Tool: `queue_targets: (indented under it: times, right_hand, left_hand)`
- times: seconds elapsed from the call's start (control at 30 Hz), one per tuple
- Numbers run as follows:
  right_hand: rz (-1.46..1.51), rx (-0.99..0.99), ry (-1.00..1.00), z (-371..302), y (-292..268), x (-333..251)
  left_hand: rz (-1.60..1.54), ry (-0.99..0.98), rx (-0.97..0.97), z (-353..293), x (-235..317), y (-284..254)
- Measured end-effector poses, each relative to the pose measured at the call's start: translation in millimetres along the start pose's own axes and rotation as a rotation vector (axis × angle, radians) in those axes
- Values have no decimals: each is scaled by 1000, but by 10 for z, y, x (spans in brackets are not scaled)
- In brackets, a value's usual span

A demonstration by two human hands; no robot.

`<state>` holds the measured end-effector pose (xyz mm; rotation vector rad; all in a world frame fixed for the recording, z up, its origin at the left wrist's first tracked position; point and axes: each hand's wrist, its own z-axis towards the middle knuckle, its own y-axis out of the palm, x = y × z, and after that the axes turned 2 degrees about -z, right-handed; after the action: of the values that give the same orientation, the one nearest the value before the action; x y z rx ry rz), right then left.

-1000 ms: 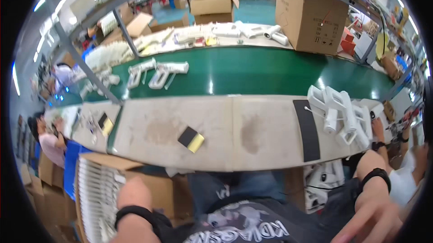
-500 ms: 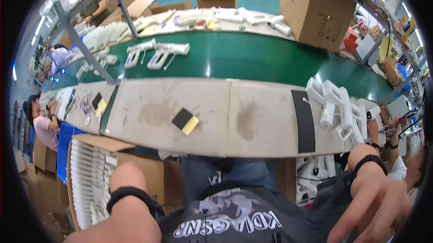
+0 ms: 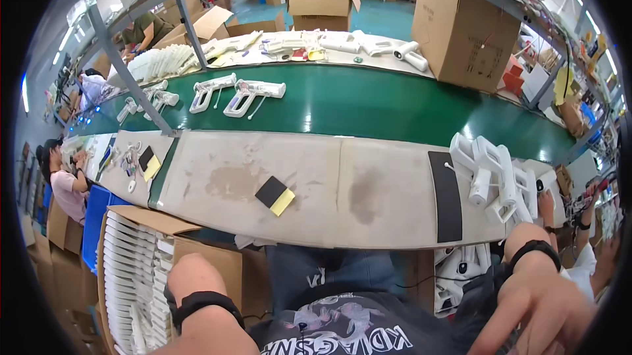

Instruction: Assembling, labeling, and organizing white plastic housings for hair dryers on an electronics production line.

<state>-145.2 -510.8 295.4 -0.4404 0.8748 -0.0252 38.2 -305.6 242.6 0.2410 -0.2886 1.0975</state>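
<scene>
My left hand (image 3: 212, 336) is at the lower left, close to the camera, with a black band at its wrist; its fingers are cut off by the lower edge. My right hand (image 3: 550, 309), also banded, is raised at the lower right. Its fingers point down and apart, their tips out of view, and nothing shows between them. Both hands are away from the cardboard-covered bench (image 3: 303, 157). On the bench lies a black-and-yellow pad (image 3: 274, 195). A black strip (image 3: 446, 197) lies beside a pile of white gun-shaped plastic toys (image 3: 497, 177) on the right.
Beyond the bench runs a green conveyor belt (image 3: 368, 101) carrying white toy guns (image 3: 253, 97). A carton of stacked white parts (image 3: 135, 249) and a blue bin (image 3: 97, 223) stand lower left. Large cartons (image 3: 461, 39) sit behind the belt. A co-worker (image 3: 66, 187) sits left; another's arms show right.
The view has tilted, so the bench and belt appear lower. My left hand shows nearer the lower edge; the fingers of my right hand have shifted slightly down and closer together.
</scene>
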Motion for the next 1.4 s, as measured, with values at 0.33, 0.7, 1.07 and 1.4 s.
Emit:
queue_targets:
  times: [0.33,0.7,1.07,1.4]
  right_hand:
    - [50,5,6,-237,-7,-56]
    - [46,-26,0,-478,-81,-156]
    - [100,-35,6,-543,-127,-140]
    - [101,-87,8,-642,-234,-184]
  left_hand:
    - [-5,-62,-2,47,10,-32]
    - [6,-84,-56,-34,117,-4]
    - [8,-142,-57,18,101,-73]
    - [44,-62,-67,-330,341,218]
